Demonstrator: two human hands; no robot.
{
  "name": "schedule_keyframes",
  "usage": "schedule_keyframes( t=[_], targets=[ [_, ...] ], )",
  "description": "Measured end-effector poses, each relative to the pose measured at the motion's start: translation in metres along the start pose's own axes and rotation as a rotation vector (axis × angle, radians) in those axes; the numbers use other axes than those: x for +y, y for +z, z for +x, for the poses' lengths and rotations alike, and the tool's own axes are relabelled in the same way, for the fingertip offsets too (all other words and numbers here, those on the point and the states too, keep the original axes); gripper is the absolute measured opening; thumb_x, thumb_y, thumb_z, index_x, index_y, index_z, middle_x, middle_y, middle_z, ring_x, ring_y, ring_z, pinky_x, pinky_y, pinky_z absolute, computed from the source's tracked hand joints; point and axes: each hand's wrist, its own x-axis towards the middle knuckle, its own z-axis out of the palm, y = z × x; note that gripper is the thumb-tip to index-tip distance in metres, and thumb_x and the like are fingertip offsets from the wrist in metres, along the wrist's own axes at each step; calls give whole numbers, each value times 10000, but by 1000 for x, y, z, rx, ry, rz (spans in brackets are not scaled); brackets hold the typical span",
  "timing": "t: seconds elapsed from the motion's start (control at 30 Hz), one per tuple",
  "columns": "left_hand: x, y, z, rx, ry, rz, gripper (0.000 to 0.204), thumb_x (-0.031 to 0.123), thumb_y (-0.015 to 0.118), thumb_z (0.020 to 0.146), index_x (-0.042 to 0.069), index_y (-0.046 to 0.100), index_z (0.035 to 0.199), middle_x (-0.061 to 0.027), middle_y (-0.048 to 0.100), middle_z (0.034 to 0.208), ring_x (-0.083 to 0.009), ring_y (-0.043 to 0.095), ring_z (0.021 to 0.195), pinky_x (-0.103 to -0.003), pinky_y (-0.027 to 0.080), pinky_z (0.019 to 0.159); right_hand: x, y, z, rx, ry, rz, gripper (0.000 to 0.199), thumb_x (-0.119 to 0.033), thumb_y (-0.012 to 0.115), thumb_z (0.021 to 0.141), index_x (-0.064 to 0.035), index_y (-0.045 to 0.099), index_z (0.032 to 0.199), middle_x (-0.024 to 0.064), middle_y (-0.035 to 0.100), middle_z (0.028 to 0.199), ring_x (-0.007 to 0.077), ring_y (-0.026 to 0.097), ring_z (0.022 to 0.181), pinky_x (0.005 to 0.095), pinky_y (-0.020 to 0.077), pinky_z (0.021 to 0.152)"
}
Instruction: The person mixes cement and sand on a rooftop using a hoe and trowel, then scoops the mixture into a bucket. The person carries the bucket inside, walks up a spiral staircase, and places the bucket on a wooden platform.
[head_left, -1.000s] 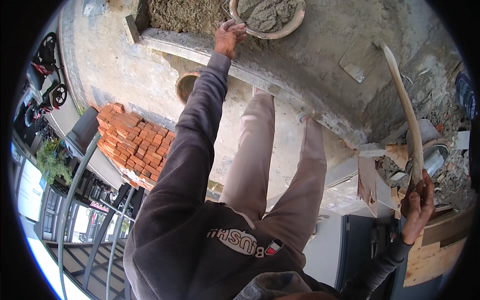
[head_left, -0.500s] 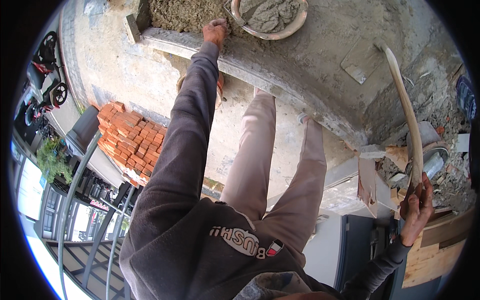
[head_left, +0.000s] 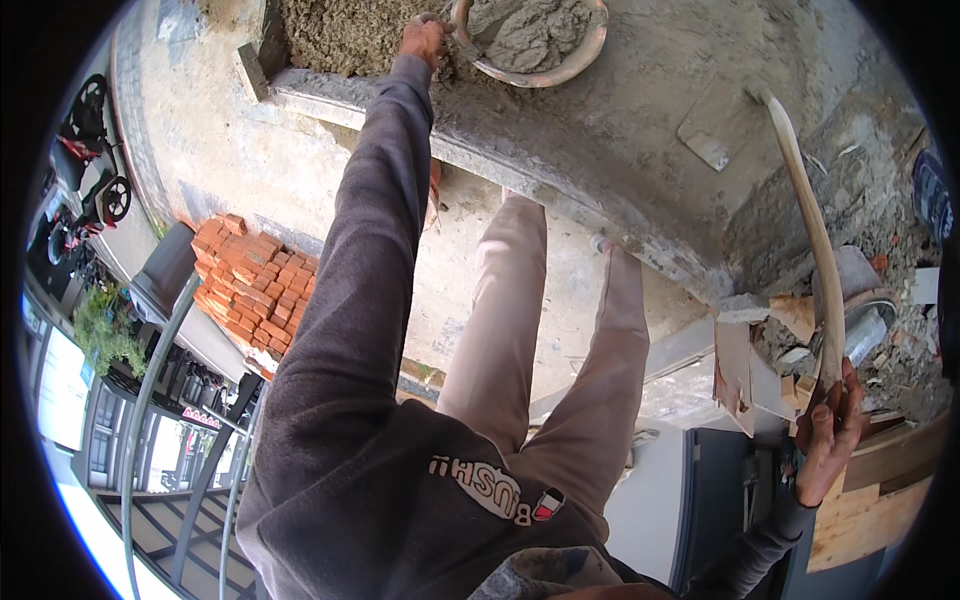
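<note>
Reaching over the long near edge of the grey, mortar-stained concrete slab (head_left: 640, 110), the left hand (head_left: 424, 40) is now just beside the left rim of a round, orange-brown basin (head_left: 594, 48), which holds grey, wet mortar (head_left: 545, 38). One second ago this hand was at the rim; half a second ago it was a little apart, over the rough, grey-brown heap (head_left: 345, 35); now it has come near the rim again. Its fingers appear bent, but I cannot tell if they are closed on something. For the work, I judge, little has advanced: the basin seems in the same place, beyond the slab's near edge and to the right of the heap. The right hand (head_left: 830, 430) has stayed the same, wrapped on the lower end of a long, curved, pale wooden handle (head_left: 810, 200). The handle's far end meets the slab toward its right edge.
</note>
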Motion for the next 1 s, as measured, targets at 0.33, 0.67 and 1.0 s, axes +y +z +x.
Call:
schedule_keyframes(
  t=[0.33, 0.67, 1.0],
  targets=[
    [54, 47, -64, -370, 33, -254, 190, 172, 677, 825, 15, 628, 919, -2, 551, 618, -124, 560, 547, -346, 579, 666, -5, -1, -5, 35, 57, 71, 519, -110, 476, 808, -28, 425, 1318, 115, 549, 1118, 94, 497, 828, 175, 399, 642],
    [86, 119, -113, -2, -55, -157, 217, 232, 622, 845, 17, 649, 852, -5, 497, 580, -134, 483, 511, -286, 469, 521, -17, -23, 0, 84, -260, -167, 462, -95, 465, 802, -6, 484, 1254, 150, 593, 881, 206, 571, 781, 310, 455, 764],
    [149, 47, -272, -241, -60, -226, 196, 204, 627, 831, 9, 616, 835, 40, 398, 554, -66, 353, 487, -228, 329, 482, -33, -15, -4, 135, -267, -377, 450, -5, 485, 740, -8, 537, 1188, 216, 629, 893, 326, 634, 829, 362, 478, 755]
  ],
)
